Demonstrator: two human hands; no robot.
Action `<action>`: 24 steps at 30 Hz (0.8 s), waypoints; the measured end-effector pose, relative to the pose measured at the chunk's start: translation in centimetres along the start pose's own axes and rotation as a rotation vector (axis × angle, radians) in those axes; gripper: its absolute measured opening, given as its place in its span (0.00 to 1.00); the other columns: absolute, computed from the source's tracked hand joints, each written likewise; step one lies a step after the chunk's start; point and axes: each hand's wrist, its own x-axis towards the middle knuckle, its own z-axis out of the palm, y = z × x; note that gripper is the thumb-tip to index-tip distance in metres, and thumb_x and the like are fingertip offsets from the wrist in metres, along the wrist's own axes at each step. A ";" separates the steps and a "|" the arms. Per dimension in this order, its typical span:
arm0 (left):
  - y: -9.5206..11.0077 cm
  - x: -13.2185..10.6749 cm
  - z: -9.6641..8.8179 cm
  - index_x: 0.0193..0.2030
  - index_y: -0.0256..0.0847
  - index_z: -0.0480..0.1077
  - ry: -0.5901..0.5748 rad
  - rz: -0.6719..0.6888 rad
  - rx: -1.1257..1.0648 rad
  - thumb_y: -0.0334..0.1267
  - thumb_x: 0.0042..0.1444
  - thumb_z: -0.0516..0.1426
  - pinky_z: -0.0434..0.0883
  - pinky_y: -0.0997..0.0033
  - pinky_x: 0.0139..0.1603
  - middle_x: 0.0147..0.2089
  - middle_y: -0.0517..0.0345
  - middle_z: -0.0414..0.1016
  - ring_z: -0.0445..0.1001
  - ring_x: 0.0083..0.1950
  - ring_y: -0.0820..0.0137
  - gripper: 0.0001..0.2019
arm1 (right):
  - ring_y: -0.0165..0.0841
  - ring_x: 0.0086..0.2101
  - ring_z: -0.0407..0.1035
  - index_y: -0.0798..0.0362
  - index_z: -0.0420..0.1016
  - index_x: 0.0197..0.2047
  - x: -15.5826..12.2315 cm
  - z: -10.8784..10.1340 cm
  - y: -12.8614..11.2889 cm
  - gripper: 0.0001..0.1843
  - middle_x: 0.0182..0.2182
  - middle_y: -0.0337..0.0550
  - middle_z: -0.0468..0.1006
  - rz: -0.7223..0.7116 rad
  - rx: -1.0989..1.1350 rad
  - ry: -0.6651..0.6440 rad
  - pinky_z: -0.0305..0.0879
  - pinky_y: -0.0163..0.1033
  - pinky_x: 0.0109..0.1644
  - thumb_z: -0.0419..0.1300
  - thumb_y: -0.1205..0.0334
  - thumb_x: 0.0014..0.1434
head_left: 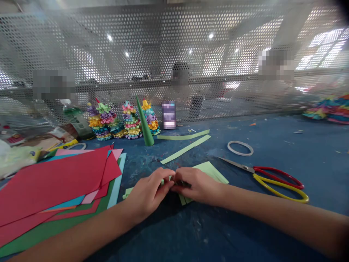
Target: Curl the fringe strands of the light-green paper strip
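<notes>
Fingers (163, 174) of left hand (145, 194) and right hand (197, 185) pinched together on small pale green paper piece (163, 181), near centre; flat green offcut (208, 172) just right, steel scissors with red-yellow loop handles (272, 182) further right, stacked red card (54, 182) left.

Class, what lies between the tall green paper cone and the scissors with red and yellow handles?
The head view shows two long pale green paper strips on the blue table, between the tall green paper cone and the red-and-yellow-handled scissors.

Two hands (147, 194) (197, 185), three paper trees (102, 122), one green cone (145, 125), two paper strips (185, 149)
</notes>
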 end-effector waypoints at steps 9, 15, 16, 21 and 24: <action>0.1 0.1 -0.1 0.54 0.46 0.55 -0.026 0.061 -0.074 0.32 0.64 0.45 0.67 0.76 0.37 0.39 0.60 0.66 0.69 0.35 0.75 0.13 | 0.31 0.35 0.68 0.54 0.70 0.39 -0.3 0.0 0.0 0.07 0.34 0.43 0.74 -0.019 0.037 -0.046 0.63 0.34 0.38 0.53 0.67 0.59; 0.0 0.0 0.1 0.56 0.47 0.54 -0.073 0.105 -0.046 0.33 0.65 0.44 0.67 0.73 0.37 0.40 0.59 0.66 0.70 0.36 0.73 0.13 | 0.31 0.34 0.68 0.55 0.69 0.39 -0.4 0.1 0.1 0.07 0.34 0.43 0.74 -0.021 0.041 -0.084 0.63 0.34 0.38 0.52 0.64 0.61; 0.0 -0.1 0.1 0.55 0.47 0.53 -0.073 0.108 -0.055 0.33 0.65 0.44 0.67 0.73 0.37 0.40 0.59 0.66 0.70 0.37 0.73 0.13 | 0.31 0.34 0.67 0.55 0.69 0.38 -0.5 0.2 0.2 0.07 0.33 0.43 0.73 -0.022 0.041 -0.082 0.63 0.34 0.37 0.52 0.64 0.60; 0.1 0.0 0.0 0.51 0.45 0.55 -0.058 0.066 -0.128 0.32 0.64 0.46 0.67 0.73 0.38 0.41 0.59 0.66 0.69 0.38 0.74 0.10 | 0.29 0.29 0.63 0.55 0.67 0.33 -0.5 0.2 0.2 0.04 0.28 0.40 0.69 -0.064 0.042 0.012 0.59 0.33 0.32 0.52 0.66 0.59; 0.2 0.3 -0.1 0.46 0.44 0.58 -0.026 -0.031 -0.127 0.35 0.64 0.46 0.65 0.74 0.35 0.38 0.60 0.65 0.68 0.34 0.74 0.05 | 0.28 0.29 0.62 0.54 0.66 0.32 -0.5 -0.1 -0.1 0.05 0.28 0.39 0.68 -0.090 0.067 0.052 0.59 0.32 0.32 0.51 0.67 0.60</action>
